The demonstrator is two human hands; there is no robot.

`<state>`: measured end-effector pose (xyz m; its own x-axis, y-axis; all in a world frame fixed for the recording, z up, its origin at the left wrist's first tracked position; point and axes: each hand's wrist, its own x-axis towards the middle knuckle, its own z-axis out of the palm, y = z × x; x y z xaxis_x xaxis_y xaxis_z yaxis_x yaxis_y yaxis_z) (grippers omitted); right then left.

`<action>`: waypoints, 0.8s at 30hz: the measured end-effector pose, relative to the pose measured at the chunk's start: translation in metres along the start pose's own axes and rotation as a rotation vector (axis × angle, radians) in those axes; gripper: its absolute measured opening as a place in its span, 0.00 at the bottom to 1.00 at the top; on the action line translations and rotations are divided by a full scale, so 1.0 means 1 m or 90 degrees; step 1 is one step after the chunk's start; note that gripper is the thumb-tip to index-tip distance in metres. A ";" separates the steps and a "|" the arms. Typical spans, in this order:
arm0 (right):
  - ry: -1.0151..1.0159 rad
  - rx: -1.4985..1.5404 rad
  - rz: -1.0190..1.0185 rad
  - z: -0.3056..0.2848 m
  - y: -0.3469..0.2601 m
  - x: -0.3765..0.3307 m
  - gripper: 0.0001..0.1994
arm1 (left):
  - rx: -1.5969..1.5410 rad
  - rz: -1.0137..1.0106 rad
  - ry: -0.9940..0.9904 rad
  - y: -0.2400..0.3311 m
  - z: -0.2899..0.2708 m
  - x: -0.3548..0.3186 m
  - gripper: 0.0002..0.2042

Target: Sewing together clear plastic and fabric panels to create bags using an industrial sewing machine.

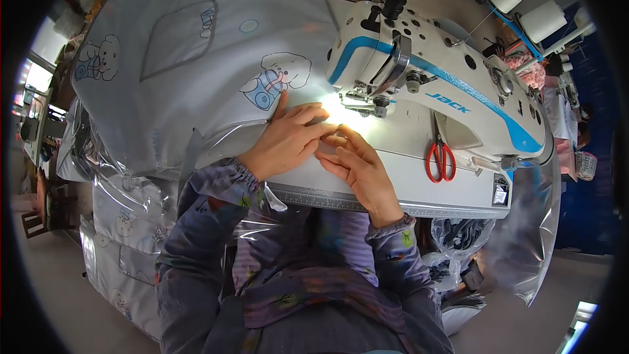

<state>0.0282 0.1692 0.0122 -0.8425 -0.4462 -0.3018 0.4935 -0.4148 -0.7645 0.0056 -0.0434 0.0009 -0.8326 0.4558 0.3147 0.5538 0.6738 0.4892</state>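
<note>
From the head view, my two hands meet at the fingertips just in front of the brightly lit needle area of the sewing machine (458, 95); I can't tell whether anything thin is pinched between them. The grey printed sheet (229, 72) lies left of and beyond my fingers, its near edge slanting up rightward toward the needle. My left hand (288, 136) is nearer it – fingers spread over its right end – while my right hand (362, 172) sits off its edge, between the sheet and the red-handled scissors (448, 164).
</note>
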 end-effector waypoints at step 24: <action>-0.408 -0.536 0.177 0.001 0.077 -0.070 0.20 | 0.049 -0.013 0.095 -0.005 0.015 0.028 0.07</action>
<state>0.1260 0.1674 -0.0250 -0.3352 -0.8711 -0.3589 0.1378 0.3315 -0.9333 -0.0206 -0.0246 -0.0051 -0.8331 0.3534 0.4255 0.5307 0.7276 0.4346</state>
